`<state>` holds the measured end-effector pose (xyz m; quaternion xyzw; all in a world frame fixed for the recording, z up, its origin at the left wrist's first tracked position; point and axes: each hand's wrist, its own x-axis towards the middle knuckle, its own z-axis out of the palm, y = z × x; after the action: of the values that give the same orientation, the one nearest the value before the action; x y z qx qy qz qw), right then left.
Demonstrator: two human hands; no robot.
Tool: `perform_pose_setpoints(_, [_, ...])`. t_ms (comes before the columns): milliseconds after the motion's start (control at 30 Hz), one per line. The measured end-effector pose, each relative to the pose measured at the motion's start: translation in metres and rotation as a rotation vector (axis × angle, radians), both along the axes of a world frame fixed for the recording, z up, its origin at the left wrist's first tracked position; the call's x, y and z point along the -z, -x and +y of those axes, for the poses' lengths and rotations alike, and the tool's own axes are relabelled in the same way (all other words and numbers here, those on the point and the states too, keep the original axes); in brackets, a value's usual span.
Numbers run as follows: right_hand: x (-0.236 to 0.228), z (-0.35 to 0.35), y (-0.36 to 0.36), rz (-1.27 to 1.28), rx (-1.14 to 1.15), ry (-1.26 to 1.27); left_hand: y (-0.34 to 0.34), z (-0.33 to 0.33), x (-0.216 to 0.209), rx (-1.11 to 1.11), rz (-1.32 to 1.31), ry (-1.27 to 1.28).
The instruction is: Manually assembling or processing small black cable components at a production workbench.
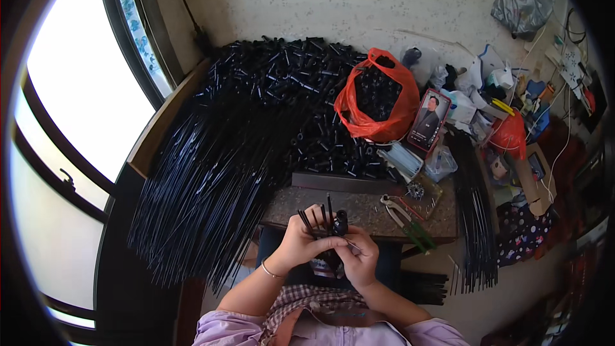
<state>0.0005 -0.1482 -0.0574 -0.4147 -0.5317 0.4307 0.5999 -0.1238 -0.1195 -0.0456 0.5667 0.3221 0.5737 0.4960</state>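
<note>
Above my lap, both hands meet close to the table's near edge. My left hand is closed around several thin black rods that stick up between its fingers. Beside those rods a black round-ended plastic piece stands up between the two hands. My right hand is closed in a pinch just below this piece, its thumb close to the left thumb. A small thin thing shows at the right fingertips, too small to name. The palms and the lower ends of the rods are hidden.
Long black rods overhang the table at left; more rods hang at right. Black tubular parts pile up behind. A red bag, a phone, green-handled pliers and small metal pieces lie at right.
</note>
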Motion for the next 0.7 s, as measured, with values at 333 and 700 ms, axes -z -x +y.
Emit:
perform_pose_setpoints(333, [0.017, 0.023, -0.025, 0.185, -0.741, 0.034, 0.019, 0.013, -0.008, 0.582, 0.028, -0.118])
perform_pose_setpoints(700, [-0.002, 0.034, -0.016, 0.158, -0.371, 0.249, 0.001, 0.007, -0.001, 0.120, 0.502, -0.297])
